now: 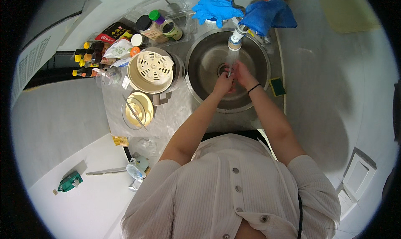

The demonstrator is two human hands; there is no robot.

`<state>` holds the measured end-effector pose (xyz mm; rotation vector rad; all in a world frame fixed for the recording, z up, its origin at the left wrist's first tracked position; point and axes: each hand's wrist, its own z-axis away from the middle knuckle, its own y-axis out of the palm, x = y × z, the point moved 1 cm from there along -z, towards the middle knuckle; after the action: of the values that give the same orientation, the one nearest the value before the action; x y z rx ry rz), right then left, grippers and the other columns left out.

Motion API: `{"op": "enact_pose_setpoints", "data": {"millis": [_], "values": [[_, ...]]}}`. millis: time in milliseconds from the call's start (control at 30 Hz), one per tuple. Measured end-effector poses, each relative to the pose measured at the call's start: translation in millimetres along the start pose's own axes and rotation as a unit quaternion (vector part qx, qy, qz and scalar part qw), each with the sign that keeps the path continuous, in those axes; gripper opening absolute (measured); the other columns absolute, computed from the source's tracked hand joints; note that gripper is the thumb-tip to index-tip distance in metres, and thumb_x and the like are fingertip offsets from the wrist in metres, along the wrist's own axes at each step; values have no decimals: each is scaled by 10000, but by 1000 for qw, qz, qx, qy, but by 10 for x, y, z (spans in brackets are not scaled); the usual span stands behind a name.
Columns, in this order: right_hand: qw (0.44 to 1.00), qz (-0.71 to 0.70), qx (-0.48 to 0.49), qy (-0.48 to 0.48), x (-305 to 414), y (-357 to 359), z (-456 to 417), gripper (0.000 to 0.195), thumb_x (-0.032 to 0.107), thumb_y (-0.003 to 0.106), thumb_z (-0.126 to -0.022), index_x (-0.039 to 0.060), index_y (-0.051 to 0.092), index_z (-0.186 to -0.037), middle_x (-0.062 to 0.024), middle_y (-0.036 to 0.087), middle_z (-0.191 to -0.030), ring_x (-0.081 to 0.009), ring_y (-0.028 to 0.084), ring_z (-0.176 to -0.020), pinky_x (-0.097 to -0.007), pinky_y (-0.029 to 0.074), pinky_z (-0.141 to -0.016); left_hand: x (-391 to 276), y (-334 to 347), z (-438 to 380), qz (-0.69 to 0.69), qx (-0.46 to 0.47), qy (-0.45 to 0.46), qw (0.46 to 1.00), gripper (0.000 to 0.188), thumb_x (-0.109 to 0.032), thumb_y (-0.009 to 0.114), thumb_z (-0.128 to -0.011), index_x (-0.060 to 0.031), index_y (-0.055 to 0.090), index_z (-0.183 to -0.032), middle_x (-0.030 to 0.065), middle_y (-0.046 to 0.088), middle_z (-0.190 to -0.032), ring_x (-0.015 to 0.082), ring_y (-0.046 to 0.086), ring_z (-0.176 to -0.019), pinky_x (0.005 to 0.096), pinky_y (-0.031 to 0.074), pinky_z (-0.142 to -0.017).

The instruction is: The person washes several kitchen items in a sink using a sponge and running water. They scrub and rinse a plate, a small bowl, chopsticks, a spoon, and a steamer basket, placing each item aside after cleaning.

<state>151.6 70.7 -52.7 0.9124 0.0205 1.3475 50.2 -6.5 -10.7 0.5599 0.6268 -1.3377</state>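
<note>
Water runs from the white faucet head (234,44) into the round stainless steel sink (203,47). Under the stream, over the drain, are both of my hands, close together. My left hand (224,82) has its fingers curled near the water; a small shiny thing may be between the hands, too blurred to name. My right hand (242,74), with a black band on the wrist, is beside it on the right, fingers partly hidden by the spray. A blue cloth (269,16) hangs over the faucet's upper part.
A green and yellow sponge (277,87) lies right of the sink. To the left stand a cream steamer pot (150,71) with a perforated insert, a glass lid (133,113) on a cream plate, spice jars (152,29) and several sauce bottles (91,57). Blue gloves (216,8) lie behind the sink.
</note>
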Motion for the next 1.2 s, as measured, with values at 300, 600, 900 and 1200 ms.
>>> {"op": "enact_pose_setpoints", "data": {"millis": [300,600,900,1200], "values": [[938,256,-154,-174,199,133,32,320,104,544,-874,58,519,-1190,-49,599,-1015,-140,579,-899,-281,457,-765,453,-55,-898,51,96,61,992,195,-187,503,-935,-73,599,-1060,55,622,-990,131,566,-940,285,430,-826],[864,396,-116,-287,211,136,248,380,39,554,-860,13,489,-1233,-95,599,-1125,-191,571,-1037,-313,450,-877,39,-16,-798,0,91,153,984,283,-114,516,-904,-22,581,-1163,66,627,-1080,160,565,-984,290,426,-880],[967,206,-75,-130,440,-214,-273,267,137,585,-864,62,546,-1117,-87,622,-1051,-196,615,-935,-332,502,-744,-49,-117,-550,117,167,78,976,250,-278,518,-946,-51,555,-1041,34,630,-911,128,606,-812,275,474,-701],[957,229,-160,-79,-198,-235,-461,284,283,641,-843,80,573,-1030,-48,621,-897,-160,615,-766,-308,499,-631,-136,-143,-50,155,97,-112,977,103,-216,468,-947,-119,501,-941,-16,429,-641,101,364,-492,255,282,-417]]}}
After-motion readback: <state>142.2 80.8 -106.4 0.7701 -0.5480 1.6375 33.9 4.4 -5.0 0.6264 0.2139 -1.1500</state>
